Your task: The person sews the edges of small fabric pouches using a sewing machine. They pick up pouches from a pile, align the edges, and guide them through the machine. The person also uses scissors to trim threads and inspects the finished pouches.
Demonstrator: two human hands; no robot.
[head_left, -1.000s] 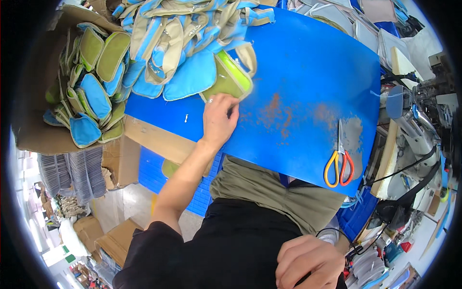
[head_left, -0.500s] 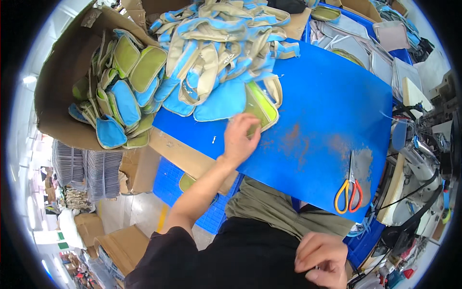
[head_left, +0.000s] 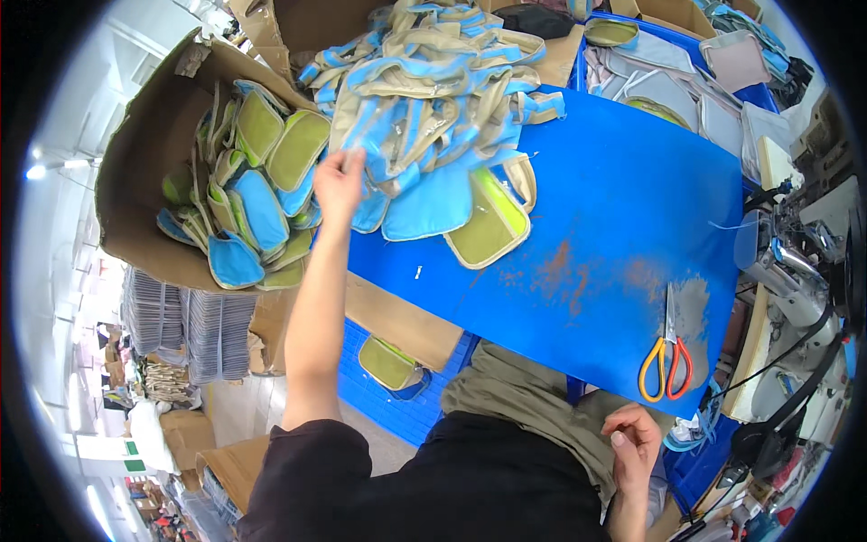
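Pouches (head_left: pixel 433 108) in blue, beige and lime lie heaped at the far side of the blue surface (head_left: pixel 614 217), and my left hand (head_left: pixel 339 181) reaches into the near left edge of that heap. Its grip is closing on a blue pouch piece (head_left: pixel 375 144) at the pile's rim, fingers curled around the fabric, though I cannot tell how firmly. One pouch with a lime-green face (head_left: pixel 488 226) lies flat on the surface just beside the heap, nearer to me. To the left of my arm a cardboard box (head_left: pixel 144 172) stands open, filled with more blue and green pouches on edge. My right hand (head_left: pixel 637 443) rests low against my lap, well apart from the pile, its grip loosely curled and holding nothing that I can see. Scissors with orange and yellow handles (head_left: pixel 666 348) lie at the near right part of the surface, untouched.
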